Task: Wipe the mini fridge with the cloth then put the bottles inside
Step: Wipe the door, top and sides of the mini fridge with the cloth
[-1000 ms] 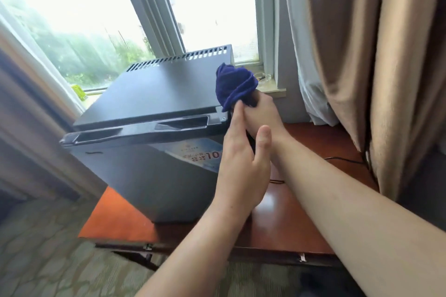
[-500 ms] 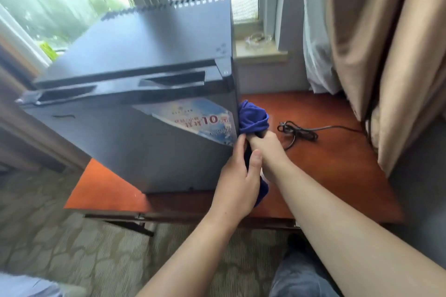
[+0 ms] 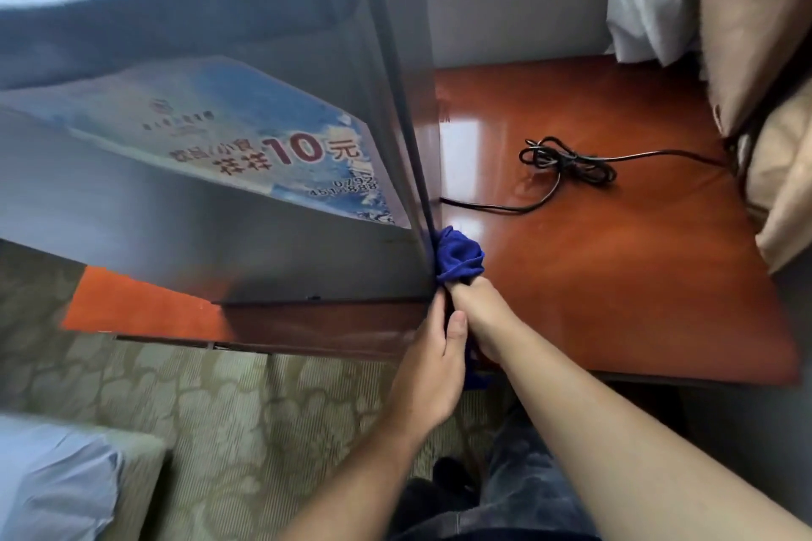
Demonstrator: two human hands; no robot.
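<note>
The task is sitting in its first stage, wiping, and the second stage is judged as not yet begun. The right hand (image 3: 480,314) is clamping its curled fingers round a bunched blue cloth (image 3: 460,254) and is pressing the wad against the lower right front corner of the mini fridge (image 3: 272,13), just where the door (image 3: 132,215) is meeting the side wall. The left hand (image 3: 433,367) is lying alongside the right one with its fingers and thumb nearly straight, touching the same corner and the tail of the cloth; no closed grip is showing on that side. The mini fridge is standing on a glossy red-brown tabletop (image 3: 615,286), and the cloth is hanging close above that surface. The door is appearing shut, with a blue printed sticker (image 3: 263,132) across its front. A black power cord (image 3: 567,163) is lying coiled on the tabletop to the right, well apart from both hands, and it is running toward the beige curtain (image 3: 747,35). No bottles are showing anywhere in view, so their position cannot be stated. Which faces are already clean cannot be read from the surface. Judged remaining: finishing the wipe, releasing the cloth, opening the door, and placing the bottles inside.
</note>
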